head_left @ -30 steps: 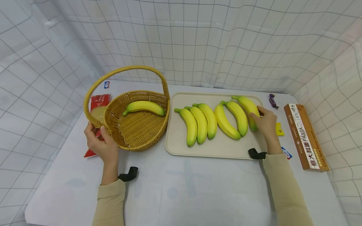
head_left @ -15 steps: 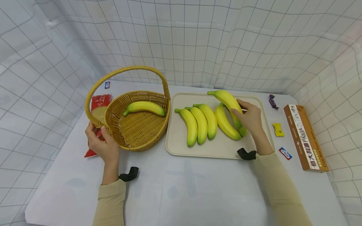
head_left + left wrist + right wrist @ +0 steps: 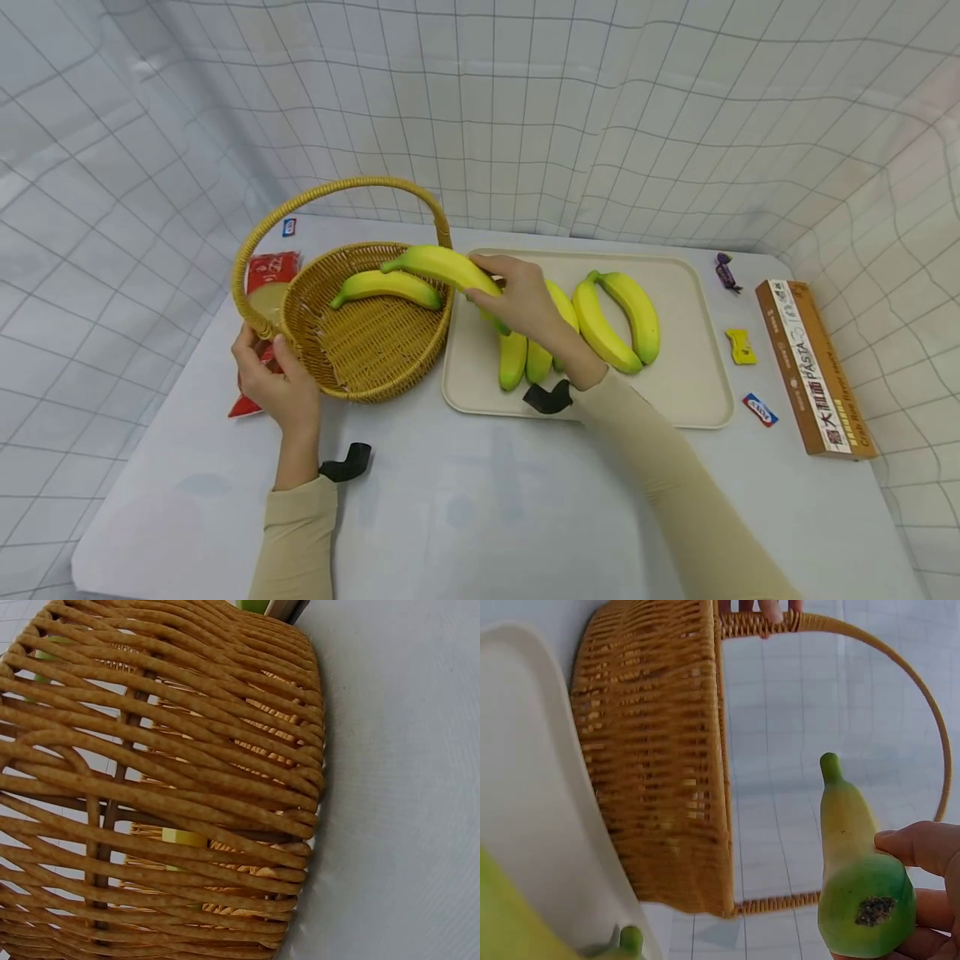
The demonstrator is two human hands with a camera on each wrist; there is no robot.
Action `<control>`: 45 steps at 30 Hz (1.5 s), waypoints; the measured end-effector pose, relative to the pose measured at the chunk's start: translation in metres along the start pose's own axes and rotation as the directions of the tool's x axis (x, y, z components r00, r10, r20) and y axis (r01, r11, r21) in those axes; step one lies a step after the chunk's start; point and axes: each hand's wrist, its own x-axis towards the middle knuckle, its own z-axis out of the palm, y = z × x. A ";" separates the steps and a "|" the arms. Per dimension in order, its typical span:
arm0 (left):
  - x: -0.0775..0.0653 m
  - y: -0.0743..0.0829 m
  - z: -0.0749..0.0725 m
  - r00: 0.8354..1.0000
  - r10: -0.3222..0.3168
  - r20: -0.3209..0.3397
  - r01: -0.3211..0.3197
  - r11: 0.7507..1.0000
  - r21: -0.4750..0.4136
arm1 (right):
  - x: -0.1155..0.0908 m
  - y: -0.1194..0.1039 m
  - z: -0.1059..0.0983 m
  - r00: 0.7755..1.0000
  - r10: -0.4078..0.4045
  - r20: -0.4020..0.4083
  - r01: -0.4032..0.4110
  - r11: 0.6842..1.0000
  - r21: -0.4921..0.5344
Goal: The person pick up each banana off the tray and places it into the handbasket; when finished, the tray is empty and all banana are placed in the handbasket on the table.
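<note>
My right hand (image 3: 521, 293) holds a banana (image 3: 442, 265) by its near end, its stem pointing left over the right rim of the wicker basket (image 3: 390, 387). In the right wrist view, thumb and fingers grip this banana (image 3: 855, 862) beside the basket's handle. A second banana (image 3: 386, 286) lies inside the basket. My left hand (image 3: 277, 379) grips the base of the handle at the basket's left side. On the cream tray (image 3: 675, 400) lie several bananas; a pair (image 3: 633, 317) sits to the right, others are partly covered by my right hand.
Under the basket's left side lies a red packet (image 3: 272, 268). A brown pasta box (image 3: 813, 367) stands at the right edge, near a purple candy (image 3: 725, 272), a yellow one (image 3: 740, 346) and a blue-and-white one (image 3: 761, 409). Gridded white cloth (image 3: 525, 125) rises behind.
My right hand has lifted the rightmost banana off the tray and carried it left to the basket's rim. My left hand has stayed on the handle.
</note>
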 end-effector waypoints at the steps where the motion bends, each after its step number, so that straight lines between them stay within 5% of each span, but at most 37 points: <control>1: 0.000 -0.001 0.000 1.000 0.001 0.001 -0.001 1.000 0.001 | 0.005 -0.006 0.007 1.000 -0.013 0.019 0.013 1.000 0.000; 7: 0.001 -0.014 0.001 1.000 0.005 -0.002 -0.005 1.000 0.014 | 0.033 -0.030 0.044 0.994 -0.056 0.098 0.061 0.997 -0.050; 14: 0.002 -0.023 0.001 1.000 -0.003 -0.001 0.003 1.000 0.021 | 0.052 -0.032 0.075 0.985 -0.058 0.163 0.073 0.993 -0.088; 23: -0.001 -0.009 0.000 1.000 -0.008 -0.002 0.009 1.000 0.010 | 0.066 -0.019 0.104 0.969 0.026 0.245 0.028 0.976 -0.216; 31: -0.003 0.001 0.000 1.000 -0.011 -0.001 0.011 1.000 -0.007 | 0.066 -0.015 0.115 0.956 0.109 0.271 -0.004 0.933 -0.359; 39: 0.002 -0.024 0.001 1.000 0.000 0.012 0.000 1.000 0.006 | 0.063 -0.015 0.121 0.964 0.116 0.238 -0.001 0.899 -0.438; 45: 0.003 -0.027 0.000 1.000 -0.003 0.014 0.002 1.000 0.015 | 0.064 -0.015 0.125 0.969 0.110 0.222 0.003 0.890 -0.456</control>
